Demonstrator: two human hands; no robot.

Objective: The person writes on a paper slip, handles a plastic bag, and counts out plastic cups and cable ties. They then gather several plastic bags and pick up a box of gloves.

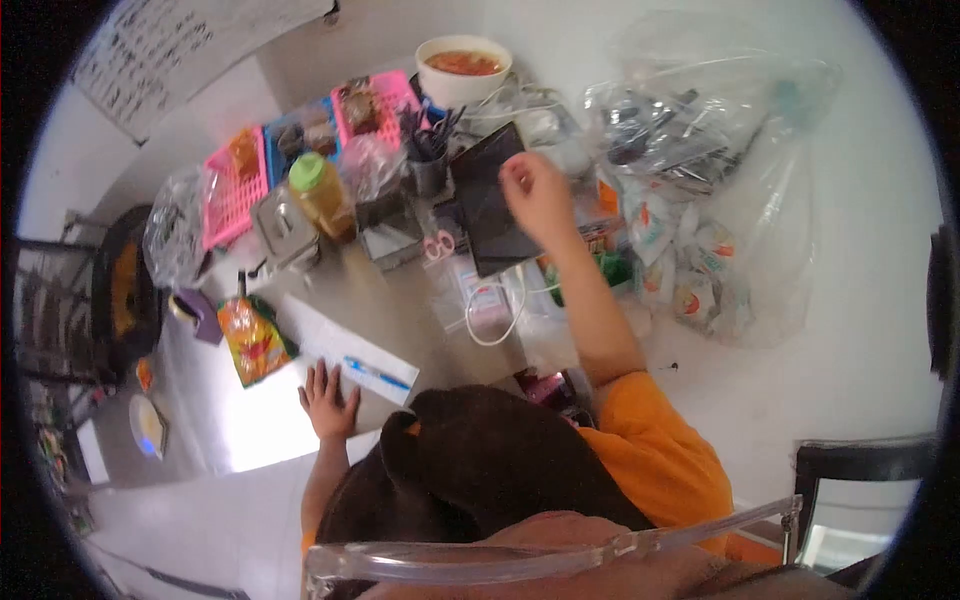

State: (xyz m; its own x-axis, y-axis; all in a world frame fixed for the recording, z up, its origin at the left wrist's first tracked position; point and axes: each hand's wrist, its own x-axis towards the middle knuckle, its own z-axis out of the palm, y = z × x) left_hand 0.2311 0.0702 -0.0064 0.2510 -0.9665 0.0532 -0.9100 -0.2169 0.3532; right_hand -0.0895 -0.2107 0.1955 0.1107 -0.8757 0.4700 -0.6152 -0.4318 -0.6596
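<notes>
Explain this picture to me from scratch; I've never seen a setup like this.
There is no robot here: a person works with two bare hands. The one picture comes from a camera on their head, looking forward and down, so their body fills the bottom.

The left hand rests open on the table, beside a sheet of paper with a blue pen on it. The right hand is at a dark-screened tablet, fingers curled; whether it touches is unclear. Neither visibly holds anything.

Around them are a spouted pouch, a green-capped bottle, pink-handled scissors and a white bowl of reddish food.
</notes>
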